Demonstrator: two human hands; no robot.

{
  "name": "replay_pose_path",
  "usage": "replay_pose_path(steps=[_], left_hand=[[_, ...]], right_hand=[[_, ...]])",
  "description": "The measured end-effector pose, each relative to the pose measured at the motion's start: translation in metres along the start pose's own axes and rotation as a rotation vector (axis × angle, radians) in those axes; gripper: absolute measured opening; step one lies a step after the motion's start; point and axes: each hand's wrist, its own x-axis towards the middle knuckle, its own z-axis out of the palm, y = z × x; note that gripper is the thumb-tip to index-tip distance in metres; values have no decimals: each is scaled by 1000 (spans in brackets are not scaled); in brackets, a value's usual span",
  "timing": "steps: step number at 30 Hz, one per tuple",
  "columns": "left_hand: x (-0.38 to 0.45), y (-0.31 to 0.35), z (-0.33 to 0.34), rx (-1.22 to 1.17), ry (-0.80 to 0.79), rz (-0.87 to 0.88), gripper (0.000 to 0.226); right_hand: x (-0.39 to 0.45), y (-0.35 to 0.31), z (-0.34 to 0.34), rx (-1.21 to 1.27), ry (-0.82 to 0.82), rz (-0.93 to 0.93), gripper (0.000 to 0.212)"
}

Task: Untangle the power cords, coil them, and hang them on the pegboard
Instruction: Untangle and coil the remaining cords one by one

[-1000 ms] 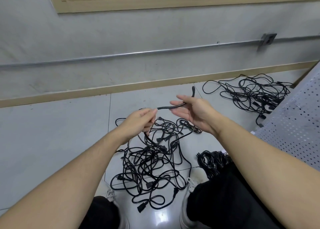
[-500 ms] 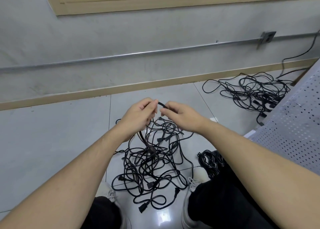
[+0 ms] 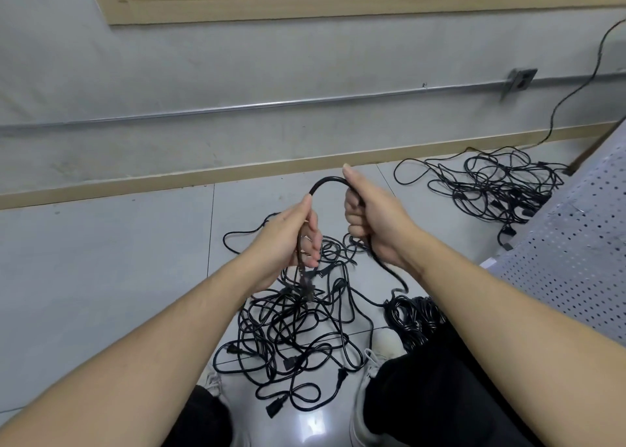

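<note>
In the head view, a black power cord [image 3: 330, 182] is held above the floor in a short arch between the two hands, which are set a little apart. The left hand [image 3: 288, 240] is curled around one leg of the arch, with the cord's tail hanging down from it towards the tangled pile [image 3: 294, 324] on the grey tiles [image 3: 101, 277]. The right hand [image 3: 376, 219] is clenched on the other leg, and the cord trails out below its wrist (the free end cannot be traced).

The first loop of a coil is judged to be under way. It is best done if each turn is kept the same size, the slack is fed through the right hand without twist, and the tail is drawn free of the pile gently so no knot is tightened.

The cord is smooth, rubbery and round, stiff enough to keep its curve. A second tangle [image 3: 491, 182] lies by the wall, a bundled coil [image 3: 413, 321] beside the right knee, and a perforated metal pegboard [image 3: 576, 243] at the right.
</note>
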Motion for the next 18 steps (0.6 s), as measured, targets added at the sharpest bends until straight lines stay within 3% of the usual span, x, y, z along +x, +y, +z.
replay_pose_path(steps=[3,7,10,13,18], left_hand=[[0,-9,9,-50,4,-29,42],[-1,-15,16,167,58,34,49],[-3,-12,24,277,53,55,58],[-1,-13,29,196,57,45,58],[-6,-16,33,-78,-99,-105,25]], right_hand=[[-1,-2,5,176,-7,-6,46],[-3,2,9,-77,63,-113,37],[-2,5,15,-82,108,-179,32],[0,3,18,17,64,-107,26],[4,2,16,117,134,-55,27]])
